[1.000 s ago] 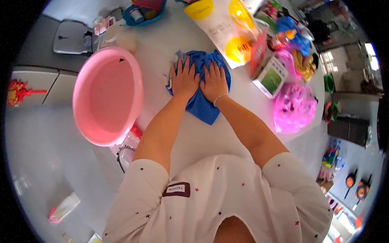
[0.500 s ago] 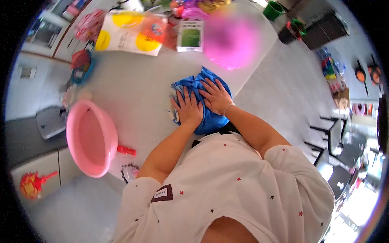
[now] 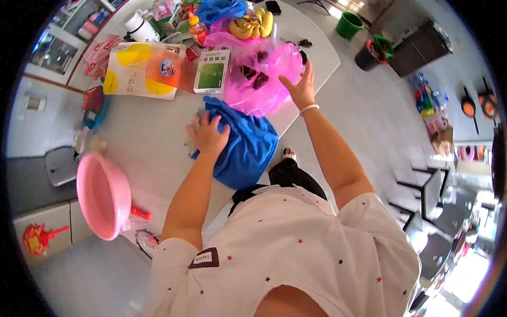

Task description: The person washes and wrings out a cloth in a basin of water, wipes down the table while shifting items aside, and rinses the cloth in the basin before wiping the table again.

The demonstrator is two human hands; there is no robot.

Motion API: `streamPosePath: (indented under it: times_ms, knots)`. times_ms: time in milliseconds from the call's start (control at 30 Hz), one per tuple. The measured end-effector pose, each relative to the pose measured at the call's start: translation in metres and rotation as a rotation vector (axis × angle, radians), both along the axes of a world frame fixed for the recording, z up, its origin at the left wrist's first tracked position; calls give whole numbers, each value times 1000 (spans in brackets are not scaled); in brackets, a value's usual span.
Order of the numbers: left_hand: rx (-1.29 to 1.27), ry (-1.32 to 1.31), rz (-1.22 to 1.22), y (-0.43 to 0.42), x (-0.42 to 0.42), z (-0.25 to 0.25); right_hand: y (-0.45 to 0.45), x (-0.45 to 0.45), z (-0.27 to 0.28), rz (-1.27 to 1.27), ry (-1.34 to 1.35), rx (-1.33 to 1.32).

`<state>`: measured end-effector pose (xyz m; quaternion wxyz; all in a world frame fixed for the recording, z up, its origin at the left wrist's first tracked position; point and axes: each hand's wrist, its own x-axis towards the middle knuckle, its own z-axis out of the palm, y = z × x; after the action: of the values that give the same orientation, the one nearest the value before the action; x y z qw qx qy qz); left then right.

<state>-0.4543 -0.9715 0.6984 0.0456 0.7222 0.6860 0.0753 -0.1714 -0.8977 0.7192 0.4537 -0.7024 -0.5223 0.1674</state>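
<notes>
A crumpled blue cloth lies on the white table, close to its front right edge. My left hand rests on the cloth's left part with its fingers spread and slightly bent. Raised off the cloth, my right hand is beside the pink plastic bag, fingers apart and nothing in them. Dark items show through the bag. Just behind the cloth stands a green and white box.
A pink basin is at the left, near a red object. Toward the back are a yellow and white packet, bananas, an orange-capped bottle and a white flask. Green bins and chairs stand on the floor.
My right hand has lifted off the cloth and moved up and right beside the pink bag. My left hand stays on the cloth. The view has shifted, and the cloth lies closer to the bag.
</notes>
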Motion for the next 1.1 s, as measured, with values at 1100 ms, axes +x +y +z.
streamPosePath:
  times_ms: [1100]
  knots:
    - [607, -956, 676, 25, -261, 59, 96, -187, 73, 1281, 492, -211]
